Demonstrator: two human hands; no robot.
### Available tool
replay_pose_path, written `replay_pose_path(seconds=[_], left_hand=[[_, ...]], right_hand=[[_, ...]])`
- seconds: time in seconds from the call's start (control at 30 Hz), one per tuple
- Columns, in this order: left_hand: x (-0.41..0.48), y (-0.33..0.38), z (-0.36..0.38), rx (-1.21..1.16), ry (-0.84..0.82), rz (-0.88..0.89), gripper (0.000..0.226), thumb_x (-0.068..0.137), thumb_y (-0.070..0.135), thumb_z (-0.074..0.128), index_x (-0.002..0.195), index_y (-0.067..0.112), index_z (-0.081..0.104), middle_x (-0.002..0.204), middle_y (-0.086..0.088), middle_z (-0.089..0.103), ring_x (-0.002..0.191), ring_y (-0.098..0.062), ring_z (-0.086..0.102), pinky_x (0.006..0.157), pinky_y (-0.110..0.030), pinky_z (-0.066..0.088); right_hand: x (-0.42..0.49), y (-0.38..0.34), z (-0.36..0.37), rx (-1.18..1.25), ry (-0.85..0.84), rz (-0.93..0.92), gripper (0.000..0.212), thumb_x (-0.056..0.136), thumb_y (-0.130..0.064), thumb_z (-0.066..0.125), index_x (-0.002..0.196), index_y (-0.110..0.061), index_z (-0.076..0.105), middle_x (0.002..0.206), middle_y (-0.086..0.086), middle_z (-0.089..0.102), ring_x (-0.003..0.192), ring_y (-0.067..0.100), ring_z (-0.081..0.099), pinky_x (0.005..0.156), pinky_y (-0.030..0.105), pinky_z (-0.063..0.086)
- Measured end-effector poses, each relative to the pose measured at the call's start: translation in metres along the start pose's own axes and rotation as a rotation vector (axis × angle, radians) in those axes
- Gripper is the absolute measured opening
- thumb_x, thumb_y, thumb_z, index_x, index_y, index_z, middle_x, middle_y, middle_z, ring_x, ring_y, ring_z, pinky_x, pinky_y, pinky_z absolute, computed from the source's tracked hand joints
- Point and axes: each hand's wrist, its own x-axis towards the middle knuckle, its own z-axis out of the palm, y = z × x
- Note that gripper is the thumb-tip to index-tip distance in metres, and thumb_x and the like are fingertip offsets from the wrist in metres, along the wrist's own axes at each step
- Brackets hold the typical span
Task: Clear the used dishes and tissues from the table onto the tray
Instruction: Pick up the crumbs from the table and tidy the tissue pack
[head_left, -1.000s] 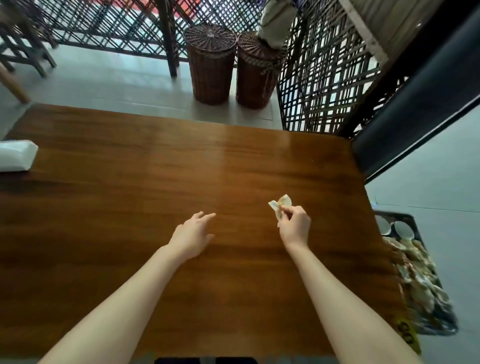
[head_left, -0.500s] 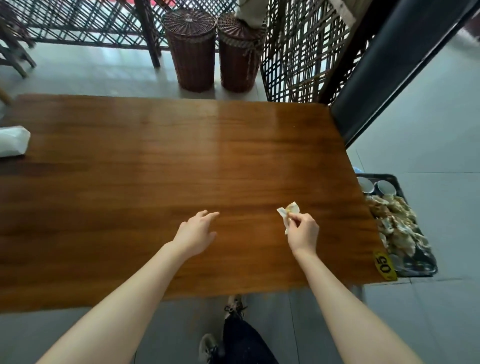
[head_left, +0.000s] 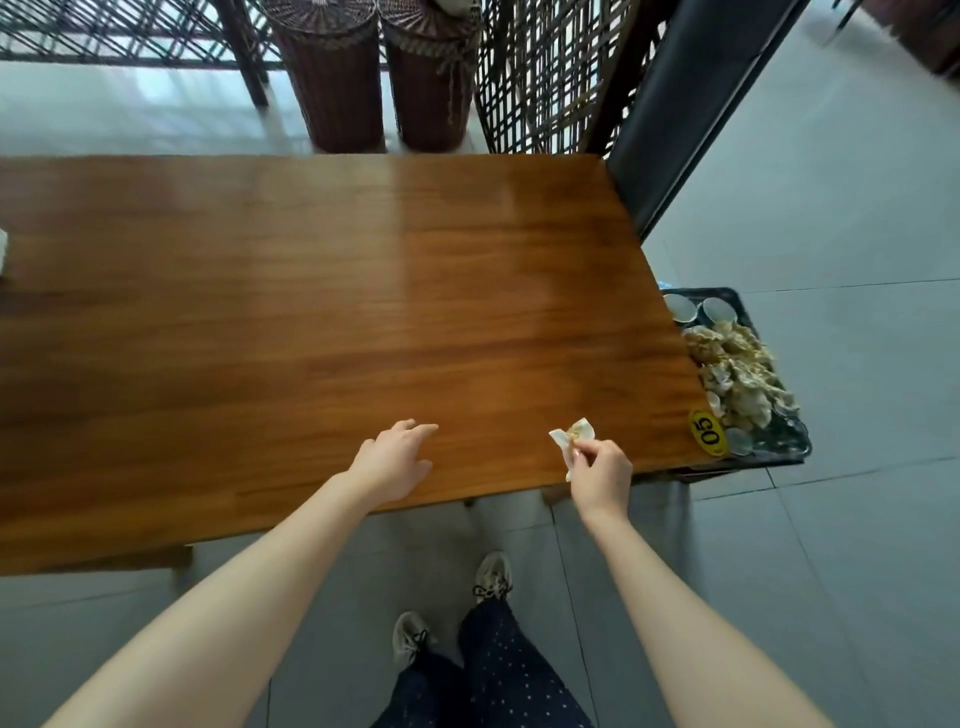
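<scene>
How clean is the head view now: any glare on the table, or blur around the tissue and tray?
Head view: a pale glare band runs down the table from its far edge; the frame is slightly soft, yet the tissue pinched by the right hand and the tray read clearly; wide-angle distortion bows the table's right edge.

One marking I can read — "05" in black on a yellow oval sticker (head_left: 707, 432) (near corner of my table (head_left: 322, 312)).
</scene>
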Motion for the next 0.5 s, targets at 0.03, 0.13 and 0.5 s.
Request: replay_pose_path(seconds=[0.03, 0.13, 0.5], left_hand=[[0.000, 0.006, 0.001, -0.005, 0.007, 0.010, 0.057, 0.096, 0.026, 0.048, 0.149, 0.031, 0.026, 0.157, -0.008, 0.021, 0.140, -0.028, 0.031, 0.108, -0.045, 0.031], [0.001, 0.020, 0.003, -0.010, 0.017, 0.018, 0.056, 0.097, 0.025, 0.048, 0.148, 0.032, 0.027, 0.157, -0.007, 0.021, 0.140, -0.028, 0.031, 0.109, -0.043, 0.030], [0.030, 0.071, 0.033, 0.024, 0.070, -0.063, 0.061, 0.096, 0.026, 0.053, 0.149, 0.035, 0.024, 0.160, -0.006, 0.010, 0.145, -0.031, 0.016, 0.113, -0.050, 0.024]], right_hand=[[0.000, 0.003, -0.003, -0.001, -0.001, 0.002, 0.020, 0.091, -0.007, 0.059, 0.108, -0.002, 0.068, 0.104, 0.010, 0.064, 0.091, 0.019, 0.059, 0.078, 0.035, 0.055], [0.001, 0.007, -0.006, 0.007, -0.013, -0.003, 0.020, 0.091, -0.006, 0.058, 0.108, -0.002, 0.068, 0.105, 0.011, 0.063, 0.094, 0.020, 0.059, 0.081, 0.038, 0.055], [0.045, 0.031, -0.003, 0.007, -0.223, -0.111, 0.021, 0.093, -0.014, 0.057, 0.109, -0.006, 0.068, 0.100, 0.004, 0.059, 0.087, 0.017, 0.059, 0.075, 0.034, 0.056]])
